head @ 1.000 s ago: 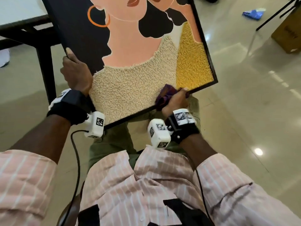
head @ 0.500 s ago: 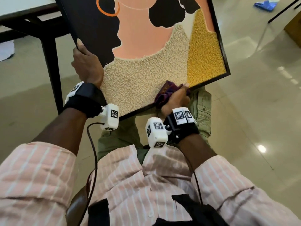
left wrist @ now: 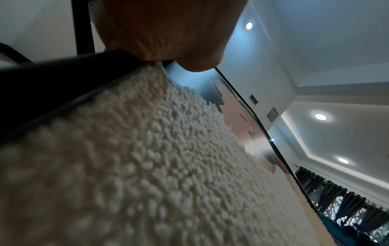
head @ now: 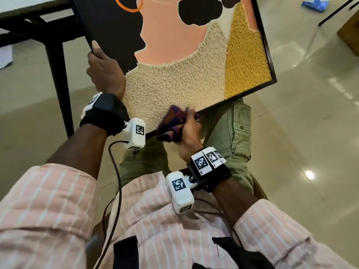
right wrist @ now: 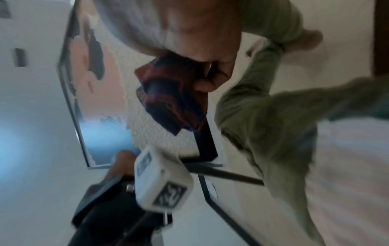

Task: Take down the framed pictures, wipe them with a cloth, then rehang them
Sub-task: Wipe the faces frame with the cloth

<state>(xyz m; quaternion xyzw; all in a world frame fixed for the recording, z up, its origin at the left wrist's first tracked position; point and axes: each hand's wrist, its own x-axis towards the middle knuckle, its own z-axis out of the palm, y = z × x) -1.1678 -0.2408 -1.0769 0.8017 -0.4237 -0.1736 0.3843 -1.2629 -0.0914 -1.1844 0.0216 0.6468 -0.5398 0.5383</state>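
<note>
A black-framed picture [head: 174, 61] with a figure in peach, cream and yellow textured areas rests tilted on my lap. My left hand [head: 103, 72] grips its left frame edge, thumb along the front; in the left wrist view the palm [left wrist: 168, 33] sits on the frame above the cream texture [left wrist: 147, 158]. A bunched purple-and-orange cloth [head: 171, 123] is held by my right hand [head: 189, 129] against the picture's bottom edge. From the right wrist view, the fingers [right wrist: 212, 66] curl round the cloth [right wrist: 172, 98] over the frame's lower rail.
A dark-legged table [head: 56, 55] stands close at the left behind the picture. My green-trousered legs [head: 231, 136] support the frame. A blue cloth [head: 314, 4] lies on the glossy tiled floor far right, next to a brown box [head: 349, 35].
My right hand has slid the cloth leftward along the picture's bottom edge, from near the yellow patch to under the cream area. The left hand keeps its grip.
</note>
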